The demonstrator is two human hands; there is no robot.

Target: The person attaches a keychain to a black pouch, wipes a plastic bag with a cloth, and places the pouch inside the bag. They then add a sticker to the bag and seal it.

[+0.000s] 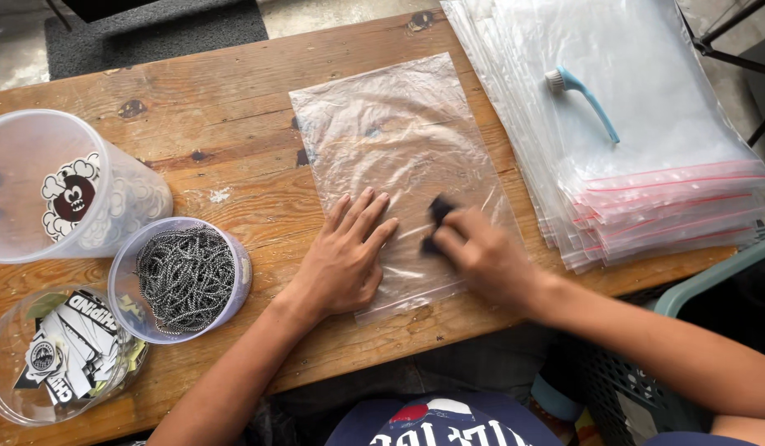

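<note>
Both forearms reach up from the lower edge of the view onto a worn wooden bench (234, 124), knotted and scratched. One clear plastic bag (399, 157) lies flat and crinkled at the middle of it, its near end just short of the bench edge. On that near end the left hand (343, 263) rests palm down, fingers spread and flat, pinning the film. Beside it, the right hand (482, 256) is curled, its fingertips pinching a small dark piece (436, 216) against the bag (blurred, so what kind of thing it is cannot be told, nor whether it sits inside the film or on top).

By the look of things, work is at an early point: only this one bag is out. A thick stack of zip bags (647, 165) with red seal strips lies to the right, a blue brush (585, 95) on top. At left stand three clear tubs: one of metal ball chain (187, 277), one of printed stickers (64, 347), one frosted with pale rings (135, 198).
</note>
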